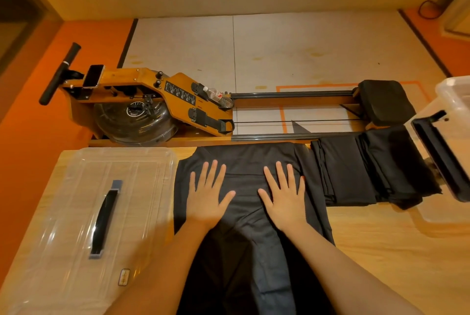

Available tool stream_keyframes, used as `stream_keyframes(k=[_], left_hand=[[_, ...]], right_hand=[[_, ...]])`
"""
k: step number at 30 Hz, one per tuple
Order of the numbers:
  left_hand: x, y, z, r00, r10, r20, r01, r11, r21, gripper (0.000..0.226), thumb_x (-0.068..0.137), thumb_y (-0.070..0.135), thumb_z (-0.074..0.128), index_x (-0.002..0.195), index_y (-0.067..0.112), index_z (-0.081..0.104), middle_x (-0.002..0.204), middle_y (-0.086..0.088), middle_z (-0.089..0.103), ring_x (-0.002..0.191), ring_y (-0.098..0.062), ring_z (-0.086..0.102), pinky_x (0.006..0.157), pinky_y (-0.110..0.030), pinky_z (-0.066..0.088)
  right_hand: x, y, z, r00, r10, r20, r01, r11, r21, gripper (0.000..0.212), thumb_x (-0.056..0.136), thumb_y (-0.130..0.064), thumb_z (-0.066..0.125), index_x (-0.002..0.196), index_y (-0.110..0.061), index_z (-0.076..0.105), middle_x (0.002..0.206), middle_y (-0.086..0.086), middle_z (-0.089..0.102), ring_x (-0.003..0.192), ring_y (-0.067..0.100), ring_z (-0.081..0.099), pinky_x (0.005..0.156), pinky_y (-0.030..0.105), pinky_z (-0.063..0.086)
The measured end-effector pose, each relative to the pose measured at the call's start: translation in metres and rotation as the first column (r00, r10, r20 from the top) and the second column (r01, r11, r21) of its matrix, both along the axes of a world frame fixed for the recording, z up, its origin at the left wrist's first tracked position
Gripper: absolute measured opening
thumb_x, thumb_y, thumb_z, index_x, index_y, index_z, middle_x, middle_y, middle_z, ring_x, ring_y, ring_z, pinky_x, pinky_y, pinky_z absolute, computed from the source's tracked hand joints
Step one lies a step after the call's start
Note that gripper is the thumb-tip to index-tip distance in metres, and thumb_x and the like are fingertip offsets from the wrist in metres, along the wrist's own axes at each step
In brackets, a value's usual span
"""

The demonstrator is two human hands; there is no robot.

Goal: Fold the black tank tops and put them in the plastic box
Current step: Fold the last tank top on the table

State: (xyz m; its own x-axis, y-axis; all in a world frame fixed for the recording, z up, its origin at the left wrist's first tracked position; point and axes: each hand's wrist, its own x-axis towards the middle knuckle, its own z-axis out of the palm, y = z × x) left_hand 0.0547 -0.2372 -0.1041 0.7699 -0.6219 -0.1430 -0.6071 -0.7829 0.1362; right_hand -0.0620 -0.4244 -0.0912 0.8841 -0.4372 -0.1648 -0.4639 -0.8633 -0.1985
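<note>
Fingers (213,172) of left hand (206,200) and right hand (284,200) spread apart, flat on tank top (244,162)

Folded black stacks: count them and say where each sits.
2. One folded stack lies just right of the spread tank top; the other lies further right, beside the plastic box. Garments inside each stack can't be counted.

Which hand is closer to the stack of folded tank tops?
Right. The right hand lies flat just beside the stack; the left hand is farther off, nearer the clear lid.
</note>
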Motion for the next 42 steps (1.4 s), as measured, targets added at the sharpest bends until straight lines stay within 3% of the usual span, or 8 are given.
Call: stream_keyframes(k=[3,8,15,21,26,30,34,42], left_hand=[[-0.014,0.012,0.009,0.998,0.053,-0.019,-0.054,0.995,-0.084,0.079,0.088,0.068,-0.013,0.152,0.022,-0.004,0.160,0.002,-0.006,0.148,-0.016,-0.010,0.119,-0.037,-0.011],[-0.065,0.050,0.022,0.989,0.109,-0.097,-0.123,0.979,-0.160,0.085,0.084,0.069,-0.018,0.150,0.017,-0.005,0.158,0.003,-0.005,0.147,-0.013,-0.007,0.121,-0.038,0.003],[-0.168,0.118,0.038,0.909,0.338,-0.243,-0.407,0.844,-0.350,0.088,0.089,0.071,0.018,0.151,0.009,0.023,0.158,-0.006,0.024,0.145,-0.016,0.018,0.118,-0.033,0.014],[-0.188,0.151,0.044,0.874,0.343,-0.344,-0.427,0.880,-0.208,0.086,0.082,0.063,0.029,0.146,0.007,0.037,0.150,-0.012,0.039,0.139,-0.027,0.034,0.112,-0.033,0.023],[-0.189,0.161,0.050,0.811,0.437,-0.389,-0.545,0.806,-0.231,0.054,0.089,0.024,0.066,0.137,0.007,0.047,0.128,-0.012,0.055,0.120,-0.028,0.048,0.101,-0.039,0.040],[-0.189,0.166,0.056,0.757,0.495,-0.427,-0.593,0.795,-0.131,0.025,0.093,0.034,0.061,0.097,0.010,0.054,0.073,-0.004,0.055,0.069,-0.019,0.054,0.054,-0.027,0.038],[-0.196,0.170,0.052,0.778,0.502,-0.377,-0.557,0.829,-0.046,0.041,0.094,0.030,0.060,0.063,0.017,0.037,0.059,-0.002,0.045,0.057,-0.018,0.044,0.052,-0.032,0.029],[-0.206,0.173,0.076,0.625,0.433,-0.650,-0.768,0.493,-0.410,0.038,0.099,0.017,0.050,0.067,0.013,0.030,0.063,-0.004,0.028,0.059,-0.017,0.029,0.056,-0.033,0.025]], right_hand=[[-0.021,0.002,0.012,0.996,0.024,0.081,-0.031,0.996,0.082,0.068,0.092,-0.061,0.006,0.152,-0.031,0.015,0.161,0.000,0.000,0.147,0.018,-0.011,0.116,0.036,-0.015],[-0.093,0.014,0.021,0.989,0.100,0.113,-0.104,0.994,0.029,0.057,0.097,-0.049,0.026,0.149,-0.025,0.029,0.158,0.005,0.022,0.147,0.022,0.006,0.118,0.035,-0.005],[-0.188,0.028,0.036,0.976,-0.156,0.155,0.155,0.988,0.016,0.061,0.085,-0.033,0.066,0.139,-0.013,0.046,0.129,0.017,0.051,0.120,0.033,0.045,0.103,0.050,0.040],[-0.223,0.040,0.024,0.946,-0.306,0.109,0.299,0.951,0.082,0.057,0.079,-0.029,0.075,0.126,-0.002,0.056,0.117,0.022,0.055,0.108,0.037,0.050,0.090,0.049,0.045],[-0.236,0.047,0.026,0.857,-0.480,0.185,0.466,0.877,0.115,0.035,0.079,-0.022,0.077,0.102,-0.001,0.062,0.097,0.023,0.056,0.095,0.040,0.048,0.077,0.047,0.043],[-0.245,0.056,0.031,0.812,-0.574,0.105,0.553,0.815,0.177,0.037,0.081,-0.017,0.073,0.111,0.000,0.058,0.099,0.020,0.060,0.099,0.038,0.049,0.078,0.048,0.045],[-0.243,0.061,0.041,0.753,-0.654,0.067,0.611,0.734,0.297,0.026,0.087,-0.013,0.066,0.109,-0.003,0.056,0.096,0.016,0.061,0.096,0.034,0.054,0.075,0.043,0.049],[-0.258,0.049,0.061,0.575,-0.804,0.155,0.546,0.517,0.659,0.018,0.089,-0.006,0.064,0.106,-0.004,0.060,0.081,0.008,0.059,0.080,0.025,0.057,0.072,0.033,0.044]])
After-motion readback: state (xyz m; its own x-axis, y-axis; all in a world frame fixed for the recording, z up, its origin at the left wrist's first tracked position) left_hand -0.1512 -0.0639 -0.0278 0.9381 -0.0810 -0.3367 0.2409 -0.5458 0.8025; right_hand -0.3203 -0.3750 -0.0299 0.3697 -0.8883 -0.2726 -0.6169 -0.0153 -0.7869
